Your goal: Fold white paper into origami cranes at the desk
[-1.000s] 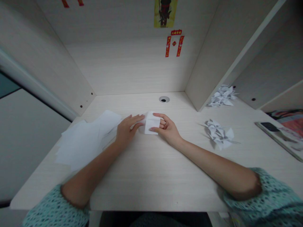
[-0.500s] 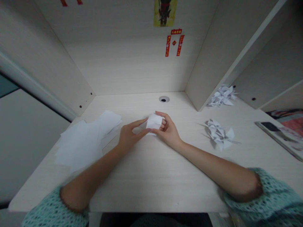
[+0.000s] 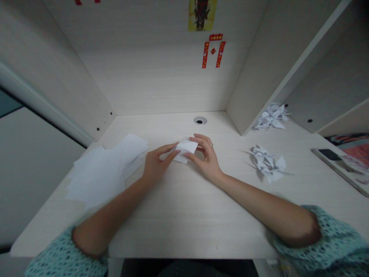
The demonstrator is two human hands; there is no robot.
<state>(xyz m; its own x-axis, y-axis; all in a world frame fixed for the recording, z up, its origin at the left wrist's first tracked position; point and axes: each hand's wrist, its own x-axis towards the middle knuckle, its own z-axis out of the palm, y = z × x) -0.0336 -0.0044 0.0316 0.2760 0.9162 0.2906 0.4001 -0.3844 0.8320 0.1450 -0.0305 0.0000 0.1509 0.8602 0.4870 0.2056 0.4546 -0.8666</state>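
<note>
A small folded piece of white paper is held between my two hands above the middle of the desk. My left hand pinches its left side between thumb and fingers. At its right edge, my right hand has the thumb and fingertips closed on the paper; a ring shows on one finger. Left of my left hand lies a spread stack of white paper sheets. To the right of my right hand sits a cluster of folded paper pieces with pointed ends.
A second heap of folded paper lies behind, beside the upright divider panel. A phone rests at the far right. The desk has a round cable hole near the back wall.
The folded paper has turned and tilted between my hands. My right fingers have shifted and spread a little along its edge. The stack and the folded clusters have stayed put.
</note>
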